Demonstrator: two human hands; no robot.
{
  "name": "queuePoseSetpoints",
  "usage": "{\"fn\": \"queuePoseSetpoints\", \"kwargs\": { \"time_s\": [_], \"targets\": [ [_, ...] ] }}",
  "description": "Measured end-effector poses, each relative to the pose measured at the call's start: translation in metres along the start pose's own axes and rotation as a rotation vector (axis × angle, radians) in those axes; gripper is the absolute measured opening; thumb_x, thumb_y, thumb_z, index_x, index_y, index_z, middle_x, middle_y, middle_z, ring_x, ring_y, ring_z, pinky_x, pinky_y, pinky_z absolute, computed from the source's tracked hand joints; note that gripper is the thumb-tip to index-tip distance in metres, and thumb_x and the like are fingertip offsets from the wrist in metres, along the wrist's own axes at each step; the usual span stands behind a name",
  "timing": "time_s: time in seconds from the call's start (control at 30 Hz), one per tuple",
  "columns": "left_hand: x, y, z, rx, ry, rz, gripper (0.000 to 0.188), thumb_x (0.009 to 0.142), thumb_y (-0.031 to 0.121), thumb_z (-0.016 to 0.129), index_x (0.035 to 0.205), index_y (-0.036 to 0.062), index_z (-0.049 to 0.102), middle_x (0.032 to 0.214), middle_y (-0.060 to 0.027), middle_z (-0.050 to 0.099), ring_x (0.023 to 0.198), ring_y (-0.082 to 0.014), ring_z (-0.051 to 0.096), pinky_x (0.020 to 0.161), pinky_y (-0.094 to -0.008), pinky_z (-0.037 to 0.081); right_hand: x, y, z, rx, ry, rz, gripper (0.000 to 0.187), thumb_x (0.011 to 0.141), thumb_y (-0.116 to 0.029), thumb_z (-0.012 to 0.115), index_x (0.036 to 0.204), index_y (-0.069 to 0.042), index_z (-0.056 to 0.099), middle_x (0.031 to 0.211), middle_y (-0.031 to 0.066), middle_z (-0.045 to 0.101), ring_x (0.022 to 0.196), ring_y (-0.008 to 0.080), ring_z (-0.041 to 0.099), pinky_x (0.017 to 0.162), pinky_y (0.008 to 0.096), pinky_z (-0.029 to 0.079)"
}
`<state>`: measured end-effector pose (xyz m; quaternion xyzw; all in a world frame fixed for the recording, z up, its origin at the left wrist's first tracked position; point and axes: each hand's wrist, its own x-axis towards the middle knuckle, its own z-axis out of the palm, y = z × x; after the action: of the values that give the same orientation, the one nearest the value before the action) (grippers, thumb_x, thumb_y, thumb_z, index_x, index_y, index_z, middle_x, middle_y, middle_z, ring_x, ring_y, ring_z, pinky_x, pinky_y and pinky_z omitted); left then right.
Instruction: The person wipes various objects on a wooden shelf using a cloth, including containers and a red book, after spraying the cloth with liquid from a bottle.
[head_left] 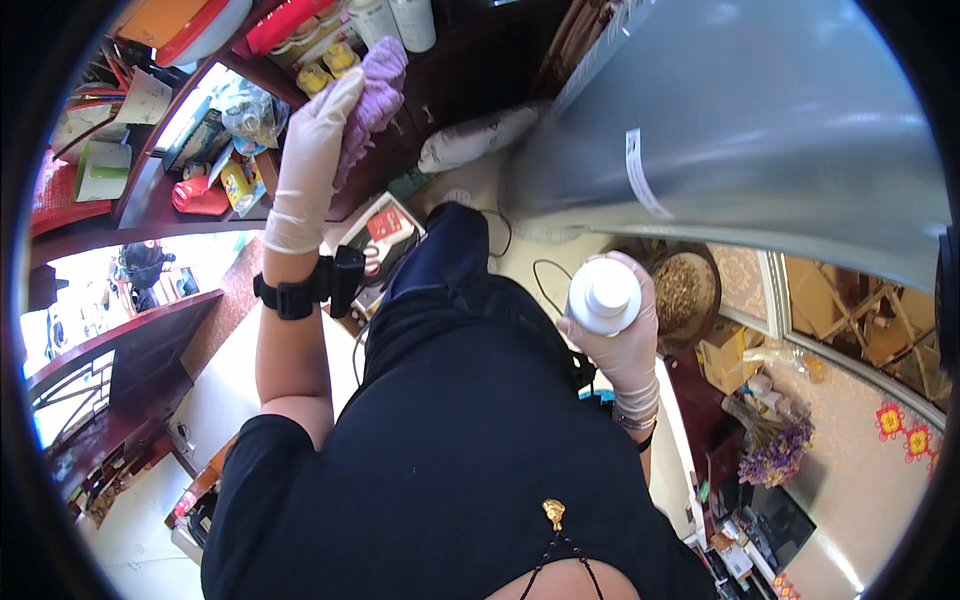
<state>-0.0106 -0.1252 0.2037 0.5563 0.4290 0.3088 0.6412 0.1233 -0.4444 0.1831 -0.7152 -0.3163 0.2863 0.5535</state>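
My left hand (318, 130), in a thin white glove, is raised toward a dark wooden shelf unit (440, 85). Its fingers are closed on a crumpled purple cloth (377, 90), which hangs down beside the palm. Small yellow figures (328, 68) and white cups (408, 22) sit on the shelf just beyond the cloth. In front of my body, at the right, my gloved right hand (628, 362) grips a white bottle (604, 297) from below and behind. The bottle's round top faces up toward me.
A large grey-blue glossy appliance (740, 120) fills the upper right. A white sack (478, 140) and a box (392, 222) lie low by the cabinet. Dried matter fills a round basket (682, 290) beside my right hand; a dried purple bouquet (775, 450) lies further right.
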Motion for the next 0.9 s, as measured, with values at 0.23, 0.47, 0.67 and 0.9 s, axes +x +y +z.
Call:
{"fn": "queuePoseSetpoints", "kwargs": {
  "time_s": [0.23, 0.47, 0.67, 0.9],
  "targets": [
    [0.022, -0.006, 0.003, -0.016, 0.004, -0.009, 0.033, 0.092, 0.017, 0.055, 0.117, -0.0048, 0.057, 0.108, -0.0038, 0.062, 0.093, -0.0064, 0.056, 0.086, -0.021, 0.043, 0.035, -0.008, 0.012, -0.032, -0.08, 0.021, 0.081, 0.062, -0.014, 0.084, 0.126, -0.005, 0.037, 0.115, 0.0094, 0.052, 0.104, 0.0181, 0.054, 0.09, 0.0323, 0.045],
    [0.04, 0.025, 0.026, -0.36, -0.22, -0.194, 0.033, 0.095, 0.03, 0.047, 0.11, 0.0029, 0.06, 0.099, -0.0048, 0.063, 0.083, -0.0095, 0.06, 0.075, -0.0209, 0.046, 0.11, -0.023, 0.059, 0.137, 0.112, -0.032, 0.09, 0.058, -0.019, 0.088, 0.126, -0.005, 0.031, 0.11, 0.0069, 0.05, 0.1, 0.0156, 0.052, 0.089, 0.0307, 0.044],
    [0.073, 0.046, 0.079, -0.069, -0.68, 0.408, 0.034, 0.094, 0.026, 0.05, 0.113, -0.0018, 0.056, 0.106, -0.0078, 0.06, 0.095, -0.0139, 0.055, 0.087, -0.027, 0.043, 0.2, -0.062, 0.109, 0.439, 0.115, -0.128, 0.105, 0.053, -0.045, 0.086, 0.129, -0.002, 0.027, 0.116, 0.0094, 0.048, 0.106, 0.0183, 0.05, 0.091, 0.0317, 0.044],
    [0.123, 0.069, 0.079, 0.383, -0.317, 1.042, 0.015, 0.082, 0.008, 0.062, 0.094, -0.0016, 0.06, 0.096, -0.0156, 0.06, 0.088, -0.0303, 0.058, 0.078, -0.034, 0.046, 0.26, -0.075, 0.129, 0.611, 0.161, -0.153, 0.091, 0.062, -0.041, 0.083, 0.127, -0.003, 0.031, 0.116, 0.0069, 0.049, 0.106, 0.0151, 0.049, 0.092, 0.0298, 0.043]
  ]
}}
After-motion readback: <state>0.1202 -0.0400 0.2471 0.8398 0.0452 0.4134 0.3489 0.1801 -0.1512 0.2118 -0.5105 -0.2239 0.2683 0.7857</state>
